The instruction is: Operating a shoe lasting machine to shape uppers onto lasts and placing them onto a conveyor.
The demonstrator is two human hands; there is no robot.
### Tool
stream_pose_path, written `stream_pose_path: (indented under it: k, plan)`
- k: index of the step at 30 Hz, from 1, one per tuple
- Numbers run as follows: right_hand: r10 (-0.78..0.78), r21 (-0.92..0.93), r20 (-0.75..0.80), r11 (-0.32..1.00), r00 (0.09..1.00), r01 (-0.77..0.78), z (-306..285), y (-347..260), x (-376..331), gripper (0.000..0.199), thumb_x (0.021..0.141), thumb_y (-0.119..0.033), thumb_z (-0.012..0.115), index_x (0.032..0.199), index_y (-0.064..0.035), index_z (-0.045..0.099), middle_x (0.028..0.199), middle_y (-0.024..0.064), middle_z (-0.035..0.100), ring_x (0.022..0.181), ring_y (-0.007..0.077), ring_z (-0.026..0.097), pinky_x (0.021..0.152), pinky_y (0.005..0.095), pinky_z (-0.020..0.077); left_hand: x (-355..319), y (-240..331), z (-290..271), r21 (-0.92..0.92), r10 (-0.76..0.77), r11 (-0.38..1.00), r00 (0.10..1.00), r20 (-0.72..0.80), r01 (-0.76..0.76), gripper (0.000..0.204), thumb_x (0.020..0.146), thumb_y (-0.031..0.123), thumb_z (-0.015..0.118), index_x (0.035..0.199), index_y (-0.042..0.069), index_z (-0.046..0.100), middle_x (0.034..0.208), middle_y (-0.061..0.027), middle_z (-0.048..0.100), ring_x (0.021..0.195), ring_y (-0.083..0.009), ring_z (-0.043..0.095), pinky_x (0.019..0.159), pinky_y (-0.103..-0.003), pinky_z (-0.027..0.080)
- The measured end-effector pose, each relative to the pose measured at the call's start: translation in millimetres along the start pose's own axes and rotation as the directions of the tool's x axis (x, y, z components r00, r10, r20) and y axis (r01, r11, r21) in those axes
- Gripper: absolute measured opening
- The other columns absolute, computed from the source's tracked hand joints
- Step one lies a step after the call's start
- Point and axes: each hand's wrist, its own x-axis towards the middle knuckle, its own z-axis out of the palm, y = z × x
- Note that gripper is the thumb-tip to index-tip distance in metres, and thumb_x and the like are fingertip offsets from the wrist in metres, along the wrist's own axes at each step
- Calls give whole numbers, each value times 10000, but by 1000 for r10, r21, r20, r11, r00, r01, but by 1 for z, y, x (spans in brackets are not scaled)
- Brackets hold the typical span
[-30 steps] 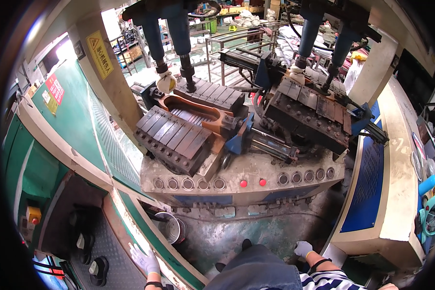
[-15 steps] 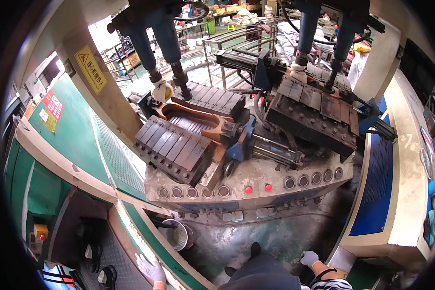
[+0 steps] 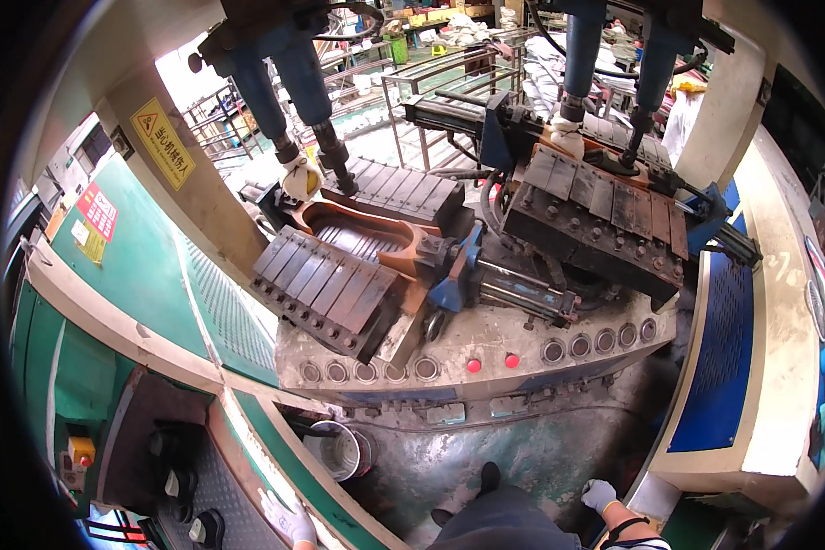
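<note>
My left hand (image 3: 287, 518), in a white glove, has its fingers stretched out against the cream edge (image 3: 264, 466) of the green machine casing. At the lower right, my right hand (image 3: 599, 496), also gloved, hangs beside my leg with its fingers curled in; nothing shows in it. Ahead stands a double press machine. Its left station (image 3: 325, 291) has slatted steel blocks around an orange-brown cradle (image 3: 353, 229). The right station (image 3: 596, 215) has similar blocks. Blue press cylinders (image 3: 300, 84) hang above, with a cloth-wrapped ram end (image 3: 301, 178) over the left cradle.
Two red buttons (image 3: 511, 361) and several round dark buttons (image 3: 579, 346) line the machine's front. A white bucket (image 3: 339, 454) stands on the floor by the left casing. Dark shoes (image 3: 207, 529) lie on a ribbed tray at lower left. A blue vented panel (image 3: 709, 357) flanks the right.
The view has shifted slightly. My right hand sits a little farther right in the picture, while my left hand stays on the casing edge. The machine looks the same.
</note>
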Motion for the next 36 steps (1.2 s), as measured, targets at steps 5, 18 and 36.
stream_pose_path:
  k: [5, 18, 36]
  plan:
    - [-8, 2, 22, 1000, 1000, 8, 25, 11, 6, 274, 766, -318, 631, 962, -152, 727, 1046, 148, 710, 1022, 338, 663, 889, 422, 532, -1, 23, -36, -93, 94, 991, 994, -54, -98, 642, 945, 377, 527, 1393, -65, 402, 1472, -229, 383, 1362, -390, 351, 1148, -458, 268]
    - [-259, 130, 111, 961, 959, 245, 15, -80, 32, 300, 787, -380, 633, 958, -140, 685, 1037, 147, 699, 1019, 336, 648, 877, 458, 508, 2, 21, -17, 53, 7, 999, 996, 93, -12, 639, 951, 294, 471, 1473, -31, 299, 1585, -186, 233, 1433, -361, 252, 1164, -452, 223]
    - [-769, -480, -518, 623, 374, 618, -306, -552, 65, 328, 918, -140, 488, 1219, -13, 516, 992, 151, 636, 813, 284, 695, 656, 400, 555, 5, 68, -79, -107, -101, 989, 995, 12, 102, 591, 946, 325, 479, 1397, -53, 425, 1462, -282, 392, 1360, -409, 363, 1148, -474, 249]
